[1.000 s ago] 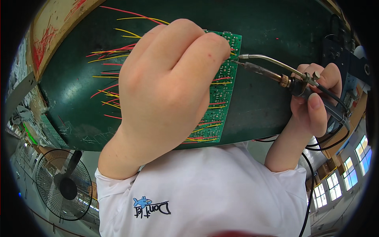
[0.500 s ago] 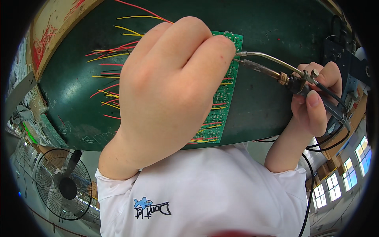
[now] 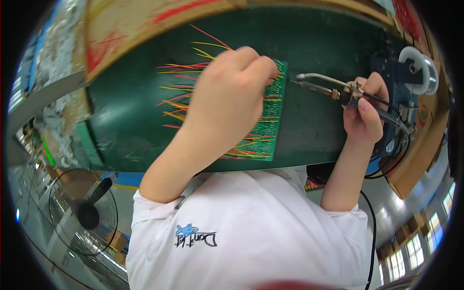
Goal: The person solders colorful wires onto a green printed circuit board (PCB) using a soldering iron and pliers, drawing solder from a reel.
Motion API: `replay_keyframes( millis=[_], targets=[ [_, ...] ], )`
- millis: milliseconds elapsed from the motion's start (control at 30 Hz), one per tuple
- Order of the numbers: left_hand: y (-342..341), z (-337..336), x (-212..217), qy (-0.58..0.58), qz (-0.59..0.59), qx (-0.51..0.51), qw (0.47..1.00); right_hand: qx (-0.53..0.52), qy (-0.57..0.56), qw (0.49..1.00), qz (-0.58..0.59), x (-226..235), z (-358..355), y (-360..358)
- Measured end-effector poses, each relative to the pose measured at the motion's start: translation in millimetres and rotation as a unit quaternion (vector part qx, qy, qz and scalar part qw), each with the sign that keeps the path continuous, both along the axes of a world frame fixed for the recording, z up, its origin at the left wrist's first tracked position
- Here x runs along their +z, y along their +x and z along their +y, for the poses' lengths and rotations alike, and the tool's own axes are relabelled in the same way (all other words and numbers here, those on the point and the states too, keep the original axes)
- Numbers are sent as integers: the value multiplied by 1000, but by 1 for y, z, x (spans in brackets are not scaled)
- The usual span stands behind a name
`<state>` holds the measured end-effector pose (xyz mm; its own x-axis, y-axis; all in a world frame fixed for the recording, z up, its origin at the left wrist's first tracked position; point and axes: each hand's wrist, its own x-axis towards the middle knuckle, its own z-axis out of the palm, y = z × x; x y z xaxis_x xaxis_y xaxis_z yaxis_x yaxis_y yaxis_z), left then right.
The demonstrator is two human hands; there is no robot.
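A green circuit board (image 3: pixel 271 131) lies on the dark green work surface, with rows of thin red and yellow wires (image 3: pixel 180 89) running off to its left. My left hand (image 3: pixel 232 89) is over the board's upper part, its thumb and forefinger pinched by the top right edge. A thin wire seems to be between those fingertips, though the hand hides most of it. In my right hand (image 3: pixel 365 106) is a soldering iron (image 3: pixel 319 88) with a curved metal solder-feed tube clamped alongside. The iron's tip points left, just off the board's right edge and apart from it.
A dark soldering station (image 3: pixel 394 104) with a white solder reel (image 3: pixel 427 72) stands at the right, black cables hanging below it. Wooden trays (image 3: pixel 135 29) with red wires border the far side. A black fan (image 3: pixel 87 215) stands at lower left.
The view has shifted, showing more of the far side. The iron's tip has drawn away from the board to the right. My left hand stays pinched at the board's upper edge.
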<state>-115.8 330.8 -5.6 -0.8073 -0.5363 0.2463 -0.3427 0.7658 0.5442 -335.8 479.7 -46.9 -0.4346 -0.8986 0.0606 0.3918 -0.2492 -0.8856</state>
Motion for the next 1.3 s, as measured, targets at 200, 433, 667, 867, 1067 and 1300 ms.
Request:
replay_keyframes(
  millis=[200, 433, 667, 867, 1067, 1300],
  targets=[
    [16, -24, 25, -23, -29, 32, 999, -26, 7, 999, -38, -11, 10, 3],
    [-5, -185, 41, -151, -69, 44, 985, 30, -24, 998, -42, -7, 4, 0],
    [42, -238, 27, -144, -55, 44, 987, -21, 16, 996, -81, 0, 6, 8],
    [186, -240, 64, -67, -372, 292, 879, -16, 1, 996, -87, 9, 4, 11],
    [181, -212, 73, -139, -474, 248, 833, -34, 2, 998, -59, 11, 0, 15],
    [191, -207, 42, -99, -389, 336, 852, -19, -5, 999, -46, 7, -1, 19]
  ],
)
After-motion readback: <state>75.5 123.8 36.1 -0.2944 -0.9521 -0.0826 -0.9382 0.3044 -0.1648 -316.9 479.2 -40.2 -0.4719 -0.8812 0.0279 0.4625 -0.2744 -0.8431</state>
